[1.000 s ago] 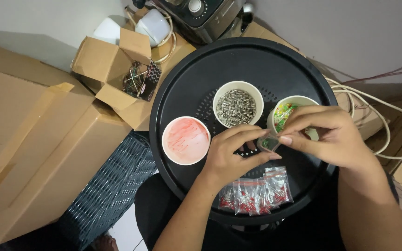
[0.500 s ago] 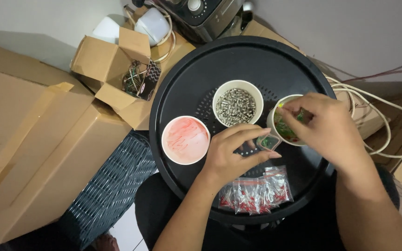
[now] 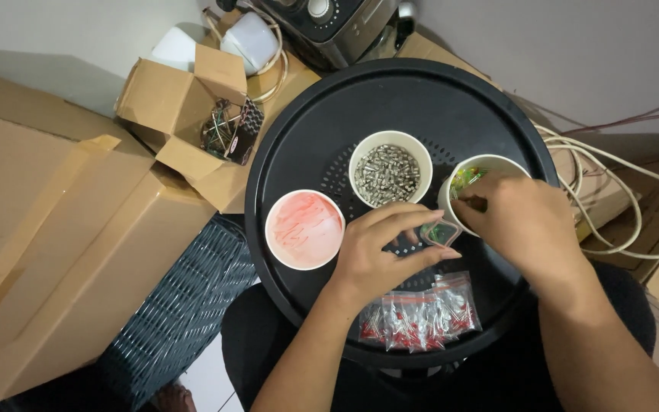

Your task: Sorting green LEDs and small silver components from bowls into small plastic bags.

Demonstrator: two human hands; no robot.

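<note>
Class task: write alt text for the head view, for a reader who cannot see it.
Over a round black tray, the left hand pinches a small bag open while the right hand reaches into a cup of green parts. Two more cups and bagged red parts sit nearby.

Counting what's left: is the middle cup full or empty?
Nearly full: the middle cup holds small silvery parts heaped close to its rim.

A round tray (image 3: 421, 99) carries three cups: one at its left (image 3: 304, 229), one in the middle (image 3: 390, 169) and one at its right (image 3: 482, 177). Before them lie small filled bags (image 3: 419, 319), and between cups and bags the left hand (image 3: 379, 255) holds a little bag (image 3: 441, 233) beside the right hand (image 3: 524, 225), whose fingers dip into the right cup. Left of the tray stand cardboard boxes (image 3: 62, 229), and cables (image 3: 612, 198) lie to its right.
</note>
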